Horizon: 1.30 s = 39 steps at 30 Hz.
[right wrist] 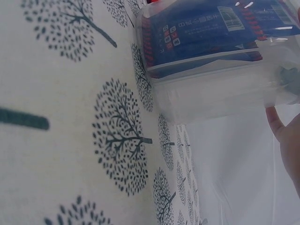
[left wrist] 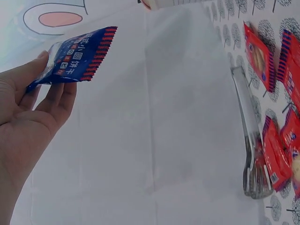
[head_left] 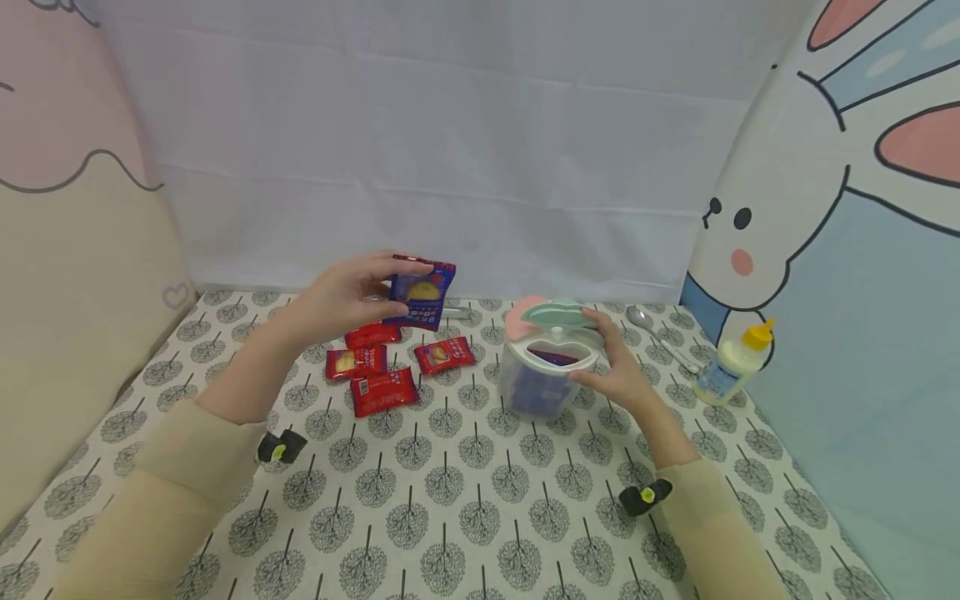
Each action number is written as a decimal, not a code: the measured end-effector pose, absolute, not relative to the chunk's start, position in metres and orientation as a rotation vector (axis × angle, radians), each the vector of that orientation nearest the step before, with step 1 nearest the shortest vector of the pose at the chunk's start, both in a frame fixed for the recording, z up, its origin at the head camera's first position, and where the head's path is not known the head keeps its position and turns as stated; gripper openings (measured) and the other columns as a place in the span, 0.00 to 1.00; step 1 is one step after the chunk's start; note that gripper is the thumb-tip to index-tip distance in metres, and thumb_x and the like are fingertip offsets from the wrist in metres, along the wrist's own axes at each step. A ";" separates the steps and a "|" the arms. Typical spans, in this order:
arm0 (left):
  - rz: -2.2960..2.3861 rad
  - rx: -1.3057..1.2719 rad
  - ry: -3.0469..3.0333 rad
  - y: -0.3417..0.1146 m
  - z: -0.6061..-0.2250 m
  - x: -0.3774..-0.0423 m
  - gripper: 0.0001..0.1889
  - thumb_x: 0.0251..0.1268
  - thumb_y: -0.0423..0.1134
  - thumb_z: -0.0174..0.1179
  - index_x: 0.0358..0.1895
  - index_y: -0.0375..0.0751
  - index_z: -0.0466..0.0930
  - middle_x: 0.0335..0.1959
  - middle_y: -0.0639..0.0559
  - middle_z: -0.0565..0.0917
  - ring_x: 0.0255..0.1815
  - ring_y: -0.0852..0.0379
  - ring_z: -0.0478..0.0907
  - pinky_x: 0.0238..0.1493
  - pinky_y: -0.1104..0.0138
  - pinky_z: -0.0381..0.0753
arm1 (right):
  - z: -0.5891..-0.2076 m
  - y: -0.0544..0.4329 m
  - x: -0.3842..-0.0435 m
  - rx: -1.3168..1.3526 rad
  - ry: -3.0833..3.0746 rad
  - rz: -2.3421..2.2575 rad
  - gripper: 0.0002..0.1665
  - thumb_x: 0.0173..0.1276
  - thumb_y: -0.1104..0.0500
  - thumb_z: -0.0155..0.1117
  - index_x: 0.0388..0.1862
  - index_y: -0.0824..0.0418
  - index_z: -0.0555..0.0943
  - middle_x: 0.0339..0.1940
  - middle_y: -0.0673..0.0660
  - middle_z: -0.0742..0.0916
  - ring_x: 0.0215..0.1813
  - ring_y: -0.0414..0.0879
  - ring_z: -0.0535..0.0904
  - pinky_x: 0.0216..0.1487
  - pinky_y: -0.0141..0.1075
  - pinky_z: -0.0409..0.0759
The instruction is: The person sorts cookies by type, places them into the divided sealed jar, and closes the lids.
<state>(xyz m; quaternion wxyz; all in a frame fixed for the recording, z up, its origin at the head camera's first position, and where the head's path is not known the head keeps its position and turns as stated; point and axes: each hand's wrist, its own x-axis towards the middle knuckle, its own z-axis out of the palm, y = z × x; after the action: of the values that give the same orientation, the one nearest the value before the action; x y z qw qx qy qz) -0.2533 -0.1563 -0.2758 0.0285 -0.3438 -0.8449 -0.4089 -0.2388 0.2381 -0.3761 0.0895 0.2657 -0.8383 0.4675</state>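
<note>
The blue biscuit packet [head_left: 431,292] is raised above the far side of the counter [head_left: 468,483], pinched between the thumb and fingers of the left hand [head_left: 358,293]. It is glossy, with a round yellow biscuit picture, white Chinese characters and red serrated ends. The right hand [head_left: 619,367] grips the translucent container [head_left: 512,387] by its lid, thumb at the front rim, fingers by the raised green flap [head_left: 558,315]; a pink section sits beside it. Similar blue packaging [right wrist: 201,44] shows through the container wall. Four red packets [head_left: 384,392] lie left of the container, near metal tongs [left wrist: 248,108].
</note>
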 end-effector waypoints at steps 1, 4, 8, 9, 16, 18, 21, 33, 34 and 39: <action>-1.277 -1.080 -2.585 -0.151 -0.274 -0.254 0.27 0.60 0.30 0.62 0.63 0.51 0.72 0.62 0.50 0.72 0.52 0.51 0.79 0.49 0.67 0.81 | -0.377 0.238 -0.239 0.794 -2.490 1.388 0.56 0.50 0.59 0.74 0.72 0.62 0.51 0.67 0.71 0.65 0.68 0.69 0.59 0.68 0.66 0.50; -1.301 -1.123 -2.515 -0.137 -0.270 -0.257 0.28 0.59 0.28 0.62 0.64 0.50 0.72 0.61 0.51 0.72 0.55 0.51 0.76 0.52 0.67 0.80 | -0.377 0.238 -0.240 0.802 -2.482 1.384 0.56 0.50 0.62 0.73 0.72 0.63 0.51 0.66 0.71 0.65 0.67 0.69 0.60 0.68 0.66 0.51; -1.366 -1.147 -2.442 -0.117 -0.269 -0.259 0.29 0.59 0.27 0.62 0.64 0.50 0.72 0.60 0.51 0.72 0.55 0.51 0.77 0.52 0.67 0.80 | -0.378 0.238 -0.240 0.794 -2.482 1.392 0.56 0.49 0.64 0.73 0.72 0.63 0.50 0.67 0.71 0.65 0.68 0.69 0.59 0.68 0.66 0.50; -1.395 -1.156 -2.422 -0.112 -0.270 -0.260 0.29 0.58 0.27 0.63 0.64 0.50 0.72 0.60 0.50 0.72 0.55 0.51 0.77 0.52 0.67 0.80 | -0.378 0.238 -0.239 0.788 -2.484 1.393 0.56 0.49 0.64 0.73 0.72 0.63 0.51 0.67 0.71 0.65 0.68 0.69 0.59 0.68 0.66 0.50; -1.459 -1.266 -2.319 -0.073 -0.279 -0.265 0.30 0.58 0.27 0.63 0.65 0.48 0.71 0.62 0.50 0.72 0.54 0.53 0.77 0.48 0.67 0.82 | -0.376 0.238 -0.239 0.780 -2.491 1.384 0.56 0.50 0.62 0.73 0.72 0.64 0.51 0.68 0.71 0.63 0.69 0.70 0.57 0.68 0.66 0.49; -1.444 -1.314 -2.298 -0.061 -0.282 -0.267 0.29 0.58 0.29 0.63 0.65 0.47 0.71 0.63 0.50 0.71 0.55 0.54 0.76 0.48 0.68 0.82 | -0.376 0.238 -0.239 0.773 -2.493 1.386 0.56 0.50 0.61 0.73 0.72 0.64 0.51 0.68 0.71 0.63 0.69 0.69 0.58 0.68 0.66 0.49; -1.409 -1.377 -2.275 -0.044 -0.288 -0.269 0.27 0.61 0.34 0.63 0.65 0.47 0.71 0.65 0.51 0.71 0.57 0.56 0.74 0.50 0.69 0.80 | -0.376 0.238 -0.239 0.761 -2.499 1.407 0.56 0.50 0.60 0.73 0.72 0.63 0.51 0.68 0.71 0.63 0.69 0.69 0.58 0.68 0.66 0.49; -1.599 -1.523 -2.242 -0.002 -0.314 -0.281 0.20 0.73 0.44 0.49 0.65 0.45 0.71 0.68 0.50 0.68 0.57 0.56 0.74 0.54 0.65 0.78 | -0.384 0.240 -0.245 0.734 -2.515 1.418 0.57 0.52 0.58 0.74 0.73 0.59 0.49 0.72 0.68 0.59 0.72 0.68 0.51 0.68 0.67 0.47; -1.602 -1.520 -2.260 -0.001 -0.316 -0.281 0.21 0.73 0.45 0.48 0.65 0.47 0.71 0.68 0.50 0.68 0.59 0.56 0.73 0.56 0.65 0.77 | -0.388 0.242 -0.248 0.715 -2.526 1.417 0.58 0.52 0.58 0.74 0.74 0.57 0.48 0.73 0.67 0.59 0.73 0.67 0.51 0.69 0.66 0.47; -1.552 -1.517 -2.346 0.001 -0.325 -0.278 0.23 0.72 0.53 0.48 0.65 0.51 0.71 0.68 0.52 0.68 0.63 0.55 0.69 0.59 0.64 0.74 | -0.402 0.251 -0.258 0.636 -2.590 1.420 0.60 0.52 0.57 0.74 0.76 0.50 0.46 0.74 0.62 0.57 0.75 0.62 0.49 0.71 0.63 0.46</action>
<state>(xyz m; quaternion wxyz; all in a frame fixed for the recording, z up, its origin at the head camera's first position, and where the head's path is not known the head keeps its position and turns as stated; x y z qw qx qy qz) -0.2784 0.0009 -0.3252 -0.0272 -0.4744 -0.7338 -0.4855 -0.2583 0.2507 -0.4021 0.0599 0.2102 -0.8557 0.4690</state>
